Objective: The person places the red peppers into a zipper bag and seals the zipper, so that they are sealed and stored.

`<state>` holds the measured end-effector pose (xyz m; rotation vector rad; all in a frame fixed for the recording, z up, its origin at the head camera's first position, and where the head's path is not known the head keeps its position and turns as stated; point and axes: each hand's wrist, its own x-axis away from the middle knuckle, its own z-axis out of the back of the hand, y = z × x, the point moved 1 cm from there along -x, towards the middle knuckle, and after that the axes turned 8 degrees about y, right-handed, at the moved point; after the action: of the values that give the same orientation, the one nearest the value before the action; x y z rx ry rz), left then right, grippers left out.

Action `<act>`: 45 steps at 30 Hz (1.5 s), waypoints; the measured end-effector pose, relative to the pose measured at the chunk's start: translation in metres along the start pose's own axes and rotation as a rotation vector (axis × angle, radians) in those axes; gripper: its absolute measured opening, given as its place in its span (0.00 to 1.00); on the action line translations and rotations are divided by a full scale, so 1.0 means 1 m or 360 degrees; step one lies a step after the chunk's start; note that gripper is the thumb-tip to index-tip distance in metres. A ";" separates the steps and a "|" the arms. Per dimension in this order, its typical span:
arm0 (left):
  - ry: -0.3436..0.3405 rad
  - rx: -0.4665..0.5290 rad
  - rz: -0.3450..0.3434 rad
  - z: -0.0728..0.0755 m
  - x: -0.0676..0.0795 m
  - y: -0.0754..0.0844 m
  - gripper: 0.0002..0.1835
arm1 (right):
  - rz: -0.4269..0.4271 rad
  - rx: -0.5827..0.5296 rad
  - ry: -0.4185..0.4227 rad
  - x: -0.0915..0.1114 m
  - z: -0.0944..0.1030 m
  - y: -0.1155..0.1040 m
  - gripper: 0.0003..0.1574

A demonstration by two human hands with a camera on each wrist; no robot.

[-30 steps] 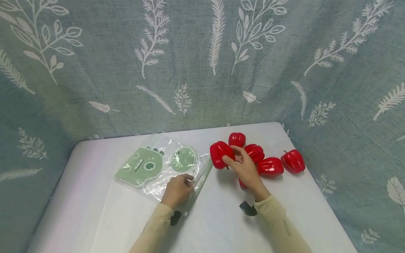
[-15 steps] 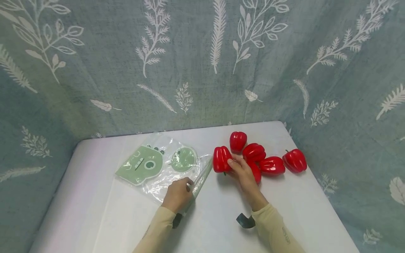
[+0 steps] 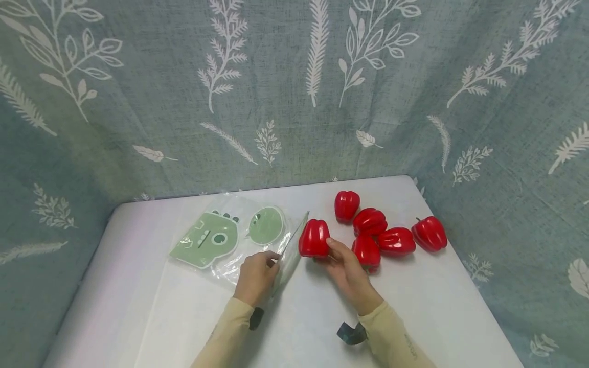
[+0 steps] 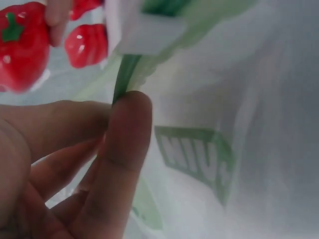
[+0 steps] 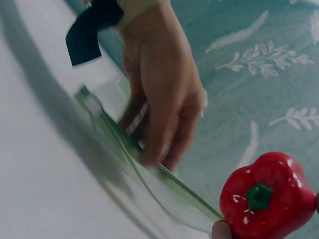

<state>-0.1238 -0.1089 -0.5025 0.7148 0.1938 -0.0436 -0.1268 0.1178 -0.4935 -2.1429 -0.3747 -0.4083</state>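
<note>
A clear plastic zip bag [image 3: 266,226] printed with a green cartoon dinosaur lies on the white table in the head view. My left hand [image 3: 257,278] pinches the green edge of its mouth between thumb and finger and lifts it, so the mouth gapes, as the right wrist view shows. Right of that mouth, my right hand [image 3: 350,278] grips a red bell pepper [image 3: 314,238] by its side. The pepper's green stem points down toward me; in the right wrist view the pepper [image 5: 269,194] overlaps the far end of the bag's edge.
Several more red bell peppers [image 3: 396,241] lie right of my right hand, one [image 3: 429,233] near the table's right edge. A leaf-patterned blue-green curtain [image 3: 294,102] hangs behind and beside the white table [image 3: 115,306]. Dark straps [image 3: 352,334] show at both wrists.
My right hand has brought the bell pepper left and toward me, away from the others, up to the bag's mouth. My left hand keeps its pinch, and the bag's mouth has opened wider.
</note>
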 end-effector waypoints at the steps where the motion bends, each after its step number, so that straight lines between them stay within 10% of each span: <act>1: -0.0009 0.0047 0.0025 0.001 -0.001 0.000 0.09 | -0.0016 -0.0010 -0.0014 0.000 -0.002 0.002 0.52; 10: -0.0151 0.0345 0.0249 0.003 -0.005 0.003 0.12 | 0.0011 0.0079 -0.0154 -0.003 -0.020 0.016 0.44; 24: -0.0049 0.0482 0.0270 0.010 -0.007 0.009 0.12 | 0.0028 0.0372 0.0012 -0.008 -0.015 0.023 0.45; 35: -0.0015 0.0548 0.0290 0.014 -0.007 0.017 0.12 | 0.0253 0.1034 0.0259 -0.014 -0.018 0.025 0.46; 45: -0.0038 0.0618 0.0293 0.012 -0.006 0.016 0.12 | 0.0327 0.1189 0.0146 -0.014 -0.015 0.023 0.33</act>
<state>-0.1265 -0.1046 -0.4822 1.1160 0.0958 0.0887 -0.1321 0.0914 -0.5082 -1.4092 -0.2036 -0.1995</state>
